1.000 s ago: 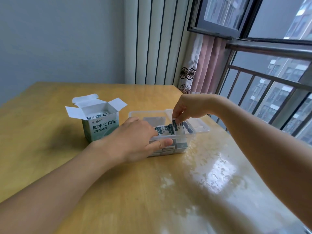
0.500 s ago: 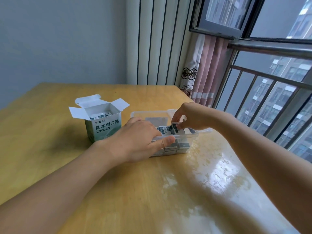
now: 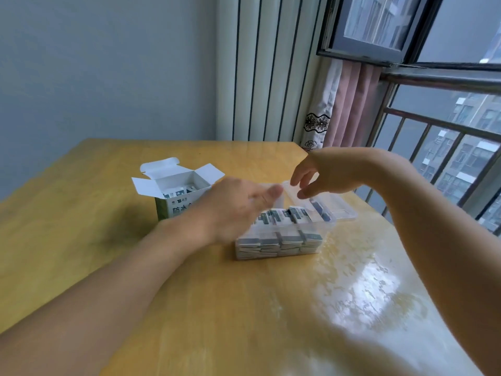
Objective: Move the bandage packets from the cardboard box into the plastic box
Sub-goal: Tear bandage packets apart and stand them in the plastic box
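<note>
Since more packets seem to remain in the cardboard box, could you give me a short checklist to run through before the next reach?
1. Right hand free of any packet: ok, fingers spread, holding nothing.
2. Left hand free: cannot tell, it is blurred.
3. Cardboard box open with flaps out: ok.
4. Bandage packets left in the cardboard box: ok, a few show inside.
5. Room in the plastic box: not ok at the near end, where the stacked packets reach the rim; the far end looks emptier.
</note>
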The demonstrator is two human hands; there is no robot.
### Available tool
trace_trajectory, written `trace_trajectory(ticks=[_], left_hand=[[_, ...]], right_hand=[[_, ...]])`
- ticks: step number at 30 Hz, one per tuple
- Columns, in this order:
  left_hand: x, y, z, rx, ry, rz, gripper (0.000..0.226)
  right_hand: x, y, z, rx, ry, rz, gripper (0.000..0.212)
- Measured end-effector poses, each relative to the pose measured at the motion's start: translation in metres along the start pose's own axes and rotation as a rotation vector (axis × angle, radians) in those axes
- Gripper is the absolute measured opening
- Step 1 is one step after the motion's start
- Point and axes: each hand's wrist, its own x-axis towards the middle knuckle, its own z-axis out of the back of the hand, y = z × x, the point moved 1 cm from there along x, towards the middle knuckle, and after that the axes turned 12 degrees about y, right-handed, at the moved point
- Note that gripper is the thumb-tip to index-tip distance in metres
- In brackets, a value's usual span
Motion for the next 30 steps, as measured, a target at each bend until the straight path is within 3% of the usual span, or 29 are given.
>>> trace_trajectory(ticks=[4, 6, 7, 10, 15, 21, 27, 30], left_hand=[[-0.012, 0.02, 0.064, -0.078, -0.403, 0.053, 0.031], [-0.022, 0.042, 0.092, -0.029, -0.456, 0.194, 0.016], [-0.026, 0.053, 0.102, 0.005, -0.427, 0.308, 0.017], [-0.038, 0.08, 0.113, 0.09, -0.178, 0.607, 0.047], [-0.045, 0.084, 0.096, -0.133, 0.207, 0.592, 0.054], [-0.041, 0.082, 0.092, -0.08, 0.277, 0.407, 0.051], [-0.043, 0.081, 0.094, -0.039, 0.293, 0.404, 0.043], [-0.044, 0.084, 0.094, -0.063, 0.276, 0.421, 0.039]], right_hand=[[0.001, 0.052, 0.017, 0.166, -0.343, 0.297, 0.02], [0.013, 0.087, 0.019, 0.248, -0.439, 0.433, 0.013], [0.021, 0.101, 0.019, 0.253, -0.464, 0.463, 0.012], [0.051, 0.133, 0.02, 0.184, -0.484, 0.45, 0.014], [0.093, 0.151, 0.004, 0.037, -0.384, 0.309, 0.031], [0.091, 0.146, 0.001, -0.002, -0.322, 0.324, 0.024], [0.084, 0.146, -0.001, 0.046, -0.314, 0.412, 0.005], [0.086, 0.144, 0.0, 0.108, -0.317, 0.461, 0.007]])
